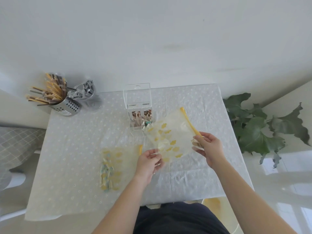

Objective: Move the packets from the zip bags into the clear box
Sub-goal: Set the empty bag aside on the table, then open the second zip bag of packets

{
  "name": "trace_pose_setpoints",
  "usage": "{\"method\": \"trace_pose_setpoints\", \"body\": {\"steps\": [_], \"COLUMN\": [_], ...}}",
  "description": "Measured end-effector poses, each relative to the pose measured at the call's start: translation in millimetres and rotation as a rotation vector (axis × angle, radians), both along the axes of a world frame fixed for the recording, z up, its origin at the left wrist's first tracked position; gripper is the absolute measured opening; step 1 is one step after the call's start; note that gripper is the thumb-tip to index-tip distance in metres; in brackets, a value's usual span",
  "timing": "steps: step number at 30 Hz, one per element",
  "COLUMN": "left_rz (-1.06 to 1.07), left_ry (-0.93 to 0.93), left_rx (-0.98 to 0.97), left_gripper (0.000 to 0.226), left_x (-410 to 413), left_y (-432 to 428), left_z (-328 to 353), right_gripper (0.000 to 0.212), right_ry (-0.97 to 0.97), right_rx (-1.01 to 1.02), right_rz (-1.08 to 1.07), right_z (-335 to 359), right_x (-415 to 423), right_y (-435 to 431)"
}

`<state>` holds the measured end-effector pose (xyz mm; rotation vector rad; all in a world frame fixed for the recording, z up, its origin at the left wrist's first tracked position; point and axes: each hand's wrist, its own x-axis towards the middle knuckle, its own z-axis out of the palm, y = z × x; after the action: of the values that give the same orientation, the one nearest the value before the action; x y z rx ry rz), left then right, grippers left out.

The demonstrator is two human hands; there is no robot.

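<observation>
I hold a clear zip bag (170, 135) with yellow flower prints and a yellow zip strip above the table. My left hand (149, 162) grips its lower corner. My right hand (208, 147) grips its zip end, with a brown packet (195, 144) at my fingers near the bag's mouth. The clear box (137, 114) stands just behind the bag with its lid up; brown packets stand in its left compartments and pale green ones in the right. A second zip bag (116, 164) lies flat on the table to the left, filled with pale blue-green packets.
The table wears a white dotted cloth (76, 149). At its far left corner stand a perforated metal holder (67, 105) with long brown sticks and a clear cup (89, 97) of grey packets. A leafy plant (260, 129) is off the right edge.
</observation>
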<state>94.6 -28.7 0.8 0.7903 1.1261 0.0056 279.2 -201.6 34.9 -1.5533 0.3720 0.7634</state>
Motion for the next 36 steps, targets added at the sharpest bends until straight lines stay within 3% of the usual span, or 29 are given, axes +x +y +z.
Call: {"method": "trace_pose_setpoints", "body": {"steps": [5, 8, 11, 14, 18, 22, 30, 36], "left_rz": [-0.12, -0.375, -0.628, -0.708, -0.743, -0.726, -0.789, -0.812], "left_ry": [0.038, 0.184, 0.344, 0.411, 0.484, 0.564, 0.598, 0.531], "left_rx": [0.151, 0.553, 0.971, 1.174, 1.163, 1.147, 1.074, 1.072], "left_gripper": [0.02, 0.015, 0.032, 0.043, 0.05, 0.054, 0.061, 0.07], "left_x": [25.9, 32.4, 27.3, 17.6, -2.7, -30.8, -86.1, -118.8], "left_y": [0.2, 3.6, 11.0, 17.3, 25.5, 33.3, 46.8, 54.6], "left_z": [-13.3, -25.9, -39.4, -45.1, -44.9, -40.3, -39.9, -48.5], "right_gripper": [0.029, 0.026, 0.028, 0.041, 0.048, 0.037, 0.014, 0.023], "right_ry": [0.039, 0.041, 0.011, -0.112, -0.475, -0.633, -0.417, -0.258], "right_rx": [0.008, -0.05, -0.157, -0.397, -0.768, -0.701, -0.441, -0.44], "right_rz": [-0.083, -0.138, -0.193, -0.049, 0.265, 0.389, 0.69, 0.789], "right_z": [-24.7, -41.7, -55.0, -61.0, -61.4, -57.4, -64.0, -78.8], "right_x": [28.6, 47.5, 58.8, 59.1, 39.8, 8.1, -74.2, -137.3], "right_y": [-4.2, -5.1, -5.9, -5.0, 3.2, 25.7, 94.1, 131.3]}}
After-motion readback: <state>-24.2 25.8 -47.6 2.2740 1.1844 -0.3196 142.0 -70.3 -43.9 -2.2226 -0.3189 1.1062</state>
